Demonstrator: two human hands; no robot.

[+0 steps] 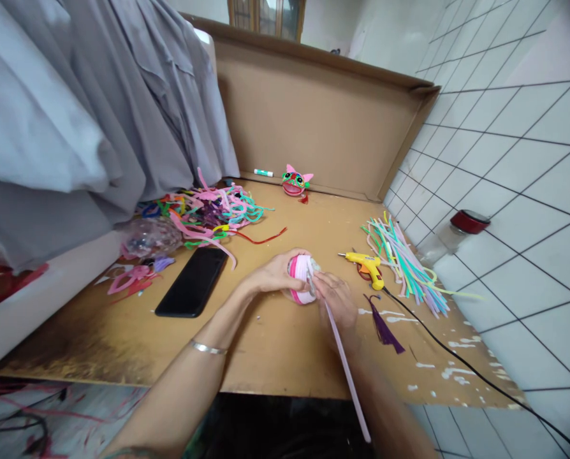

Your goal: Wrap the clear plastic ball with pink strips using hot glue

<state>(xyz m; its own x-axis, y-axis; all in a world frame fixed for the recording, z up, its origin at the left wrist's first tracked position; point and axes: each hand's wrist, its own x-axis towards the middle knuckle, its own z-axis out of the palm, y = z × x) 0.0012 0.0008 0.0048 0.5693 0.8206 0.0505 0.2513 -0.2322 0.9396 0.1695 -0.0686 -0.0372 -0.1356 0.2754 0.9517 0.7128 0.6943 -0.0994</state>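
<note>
Between my hands is a small round piece wound in pink and white pipe cleaner (303,280). My left hand (276,275) grips it from the left, thumb toward me. On its right side the fingers of my right hand (336,298) are bent in against it, pinching a pale lilac pipe cleaner (345,360) whose long free end hangs toward me. My right fingers hide the spot where that strip meets the round piece. A yellow hot glue gun (368,268) lies just right of my right hand, and a purple tassel (384,328) rests below it.
A black phone (192,282) lies left, before a tangled pile of coloured pipe cleaners (218,210). Straight pipe cleaners (404,261) and a red-lidded jar (450,236) are at right. A lion-like craft head (296,181) and a glue stick (263,173) sit by the cardboard wall (314,115).
</note>
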